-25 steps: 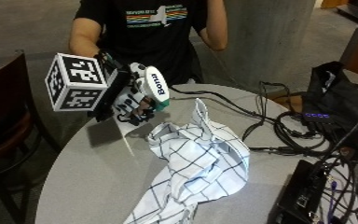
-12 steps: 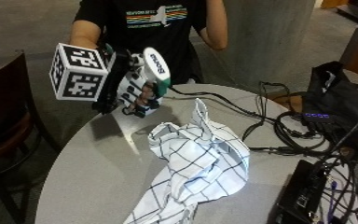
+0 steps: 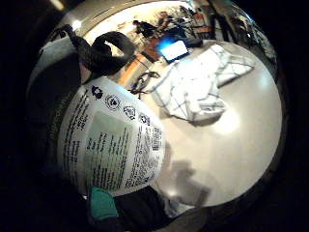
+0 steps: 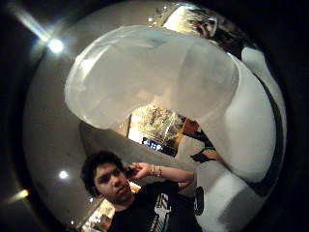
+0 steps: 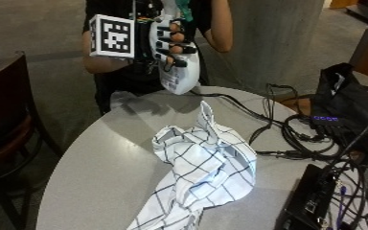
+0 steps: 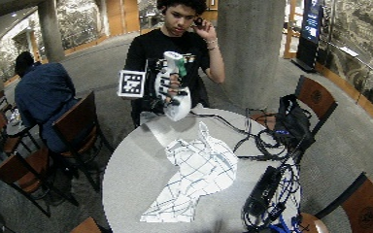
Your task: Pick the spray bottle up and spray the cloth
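My gloved right hand (image 5: 168, 43) grips a white spray bottle (image 5: 179, 72) around its neck and holds it upright, high above the far edge of the round grey table (image 5: 101, 158). The bottle's green trigger (image 6: 182, 64) points toward the table's right side. Its label (image 3: 113, 145) fills the little finger side palm view and its pale body (image 4: 154, 72) fills the thumb side view. A white cloth with a dark grid (image 5: 203, 167) lies crumpled in the middle of the table, below and in front of the bottle (image 6: 174, 92). It also shows past the bottle as the cloth (image 3: 198, 82).
Black cables (image 5: 280, 129), a black bag (image 5: 343, 110) and a black box (image 5: 315, 201) crowd the table's right side. A wooden chair (image 5: 5, 124) stands at the left. A concrete pillar (image 5: 273, 38) rises behind the table.
My hand has lifted the spray bottle higher, away from the table, and brought it more upright. The cloth has not moved.
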### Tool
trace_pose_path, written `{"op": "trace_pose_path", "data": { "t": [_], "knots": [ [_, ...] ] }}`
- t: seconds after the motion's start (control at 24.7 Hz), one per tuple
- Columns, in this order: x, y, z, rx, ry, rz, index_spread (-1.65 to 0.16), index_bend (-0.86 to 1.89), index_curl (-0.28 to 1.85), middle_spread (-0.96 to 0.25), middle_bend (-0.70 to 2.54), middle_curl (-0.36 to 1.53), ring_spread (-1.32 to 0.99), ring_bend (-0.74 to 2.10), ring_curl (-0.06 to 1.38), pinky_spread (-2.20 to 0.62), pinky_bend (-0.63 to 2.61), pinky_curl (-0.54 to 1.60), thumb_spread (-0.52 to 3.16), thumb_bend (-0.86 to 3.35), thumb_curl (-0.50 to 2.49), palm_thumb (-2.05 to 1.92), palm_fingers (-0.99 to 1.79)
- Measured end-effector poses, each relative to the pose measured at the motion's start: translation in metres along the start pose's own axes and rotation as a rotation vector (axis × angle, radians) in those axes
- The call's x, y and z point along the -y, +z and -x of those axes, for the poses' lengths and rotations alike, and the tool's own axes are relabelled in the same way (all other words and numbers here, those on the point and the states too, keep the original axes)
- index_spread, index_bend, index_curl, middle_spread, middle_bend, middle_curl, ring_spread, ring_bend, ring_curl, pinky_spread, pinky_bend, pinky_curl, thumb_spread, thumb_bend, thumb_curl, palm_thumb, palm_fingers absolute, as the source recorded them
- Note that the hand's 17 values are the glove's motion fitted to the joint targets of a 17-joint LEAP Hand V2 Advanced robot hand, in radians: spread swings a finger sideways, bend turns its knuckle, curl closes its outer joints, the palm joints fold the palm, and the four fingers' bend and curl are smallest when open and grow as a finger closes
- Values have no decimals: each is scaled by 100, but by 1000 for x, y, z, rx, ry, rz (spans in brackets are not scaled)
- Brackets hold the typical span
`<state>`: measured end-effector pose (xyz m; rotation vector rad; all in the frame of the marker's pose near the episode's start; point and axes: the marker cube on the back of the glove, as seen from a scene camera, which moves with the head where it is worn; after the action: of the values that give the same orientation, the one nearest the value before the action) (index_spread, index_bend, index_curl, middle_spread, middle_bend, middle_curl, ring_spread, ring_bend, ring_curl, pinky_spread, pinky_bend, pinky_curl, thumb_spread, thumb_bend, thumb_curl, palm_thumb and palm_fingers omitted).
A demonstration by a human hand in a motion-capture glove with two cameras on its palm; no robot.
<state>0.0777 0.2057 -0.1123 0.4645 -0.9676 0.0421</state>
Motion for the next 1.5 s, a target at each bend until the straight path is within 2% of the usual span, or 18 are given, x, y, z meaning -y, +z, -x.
{"op": "trace_pose_path", "data": {
  "t": [0.16, 0.49, 0.77, 1.05, 1.18, 1.22, 1.5],
  "knots": [
    [0, 47, 1, 33, -60, 14, -17, 33, 61, -7, 35, 50, -9, 32, 41, 27, 15, 22, 25, -3, 78, 99, 114],
    [3, 143, -31, 42, -19, 59, -17, 35, 62, -7, 36, 51, -9, 32, 41, 26, 14, 22, 26, -4, 78, 98, 114],
    [3, 177, -53, 11, -10, 55, -17, 34, 62, -8, 37, 51, -9, 32, 41, 25, 15, 22, 31, -4, 78, 97, 113],
    [-4, 172, -59, -14, -25, 80, -17, 30, 61, -8, 38, 51, -9, 37, 42, 24, 11, 21, 43, -5, 75, 91, 109],
    [-18, 154, -58, -48, -40, 66, -18, 1, 53, -7, 40, 52, -8, 38, 43, 24, 18, 24, 61, -6, 72, 84, 79],
    [-24, 145, -58, -75, -48, 50, -19, 0, 52, -7, 40, 52, -8, 39, 45, 24, 21, 26, 65, -5, 71, 84, 72],
    [-69, 69, -59, -299, -60, -55, -21, 10, 42, -5, 42, 50, -6, 39, 41, 25, 15, 23, 83, -3, 65, 82, 80]
  ]
}}
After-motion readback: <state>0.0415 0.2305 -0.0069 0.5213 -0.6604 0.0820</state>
